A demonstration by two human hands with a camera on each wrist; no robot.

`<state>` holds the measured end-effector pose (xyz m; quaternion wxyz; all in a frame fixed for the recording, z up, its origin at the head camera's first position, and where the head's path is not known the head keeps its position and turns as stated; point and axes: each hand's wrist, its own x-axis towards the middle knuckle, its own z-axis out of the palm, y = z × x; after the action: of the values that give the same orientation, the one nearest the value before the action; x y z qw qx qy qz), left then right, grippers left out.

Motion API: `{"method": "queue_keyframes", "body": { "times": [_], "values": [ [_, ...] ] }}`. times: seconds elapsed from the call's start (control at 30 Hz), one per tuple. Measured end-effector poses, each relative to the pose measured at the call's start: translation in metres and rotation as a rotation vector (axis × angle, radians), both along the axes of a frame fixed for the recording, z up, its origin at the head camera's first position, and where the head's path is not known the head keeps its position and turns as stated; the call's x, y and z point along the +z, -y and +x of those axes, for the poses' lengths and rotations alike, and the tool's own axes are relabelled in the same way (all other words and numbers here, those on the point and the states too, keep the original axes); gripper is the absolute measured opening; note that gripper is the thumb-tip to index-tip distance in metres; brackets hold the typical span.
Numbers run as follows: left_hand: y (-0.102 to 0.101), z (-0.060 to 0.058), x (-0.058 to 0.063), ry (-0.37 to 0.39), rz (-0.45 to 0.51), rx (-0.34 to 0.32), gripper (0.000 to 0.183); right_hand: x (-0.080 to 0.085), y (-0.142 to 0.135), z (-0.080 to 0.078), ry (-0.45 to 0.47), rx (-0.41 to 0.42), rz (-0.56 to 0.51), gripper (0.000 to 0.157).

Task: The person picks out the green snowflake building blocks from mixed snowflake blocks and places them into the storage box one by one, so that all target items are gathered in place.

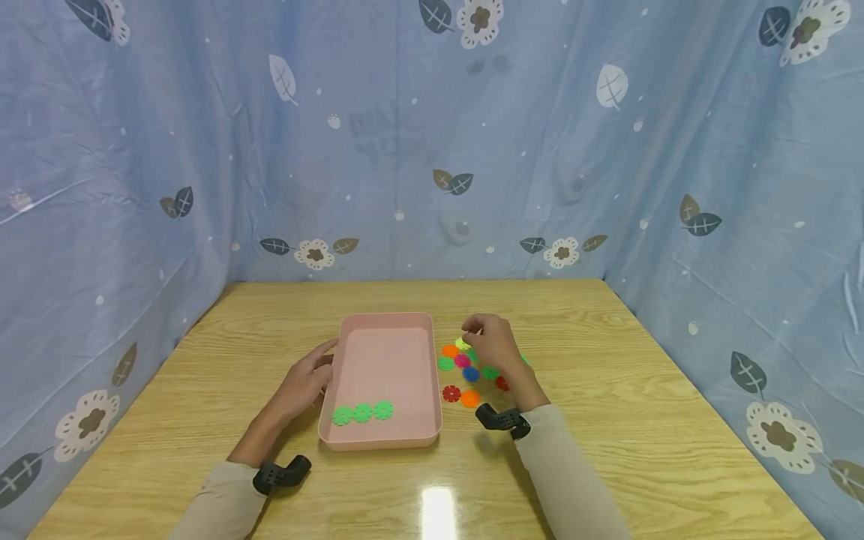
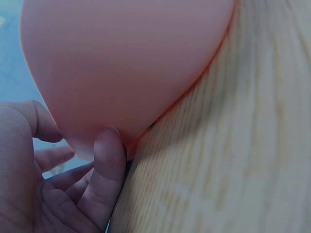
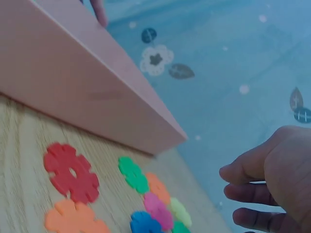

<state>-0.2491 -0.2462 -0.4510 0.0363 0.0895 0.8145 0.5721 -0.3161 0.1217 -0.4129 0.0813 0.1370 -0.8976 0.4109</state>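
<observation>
A pink tray [image 1: 381, 444] stands on the table, with three green flower-shaped plastic pieces [image 1: 362, 412] in a row along its near end. My left hand [image 1: 307, 382] holds the tray's left side; in the left wrist view the thumb [image 2: 109, 153] lies on the outer wall and the other fingers are at the rim. Above the loose pieces right of the tray is my right hand [image 1: 494, 343], its fingers loosely bent, with nothing showing between them in the right wrist view. Closest to its fingertips is a yellow piece [image 1: 462, 344].
Several loose pieces lie right of the tray, among them a red one [image 1: 451, 394], an orange one [image 1: 470, 399], a blue one [image 1: 471, 374] and a pink one [image 1: 462, 361]. Blue patterned cloth [image 1: 398, 150] hangs behind and beside the wooden table [image 1: 648, 450].
</observation>
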Motion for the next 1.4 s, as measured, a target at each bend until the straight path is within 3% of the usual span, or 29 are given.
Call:
{"method": "queue_keyframes", "body": {
  "times": [0.53, 0.8, 1.07, 1.4],
  "values": [
    [-0.001, -0.002, -0.002, -0.006, -0.019, 0.010, 0.067, -0.017, -0.025, -0.008, 0.040, -0.115, 0.183, 0.029],
    [-0.001, -0.005, -0.005, 0.000, -0.024, 0.015, 0.067, -0.019, -0.033, -0.009, 0.120, -0.099, 0.203, 0.028],
    [-0.002, 0.000, 0.004, -0.025, -0.032, 0.001, 0.067, -0.018, -0.034, -0.012, 0.097, -0.089, 0.249, 0.021],
    [-0.003, -0.002, 0.000, -0.046, -0.081, 0.018, 0.065, -0.019, -0.036, -0.011, 0.065, -0.091, 0.290, 0.025]
  ]
}}
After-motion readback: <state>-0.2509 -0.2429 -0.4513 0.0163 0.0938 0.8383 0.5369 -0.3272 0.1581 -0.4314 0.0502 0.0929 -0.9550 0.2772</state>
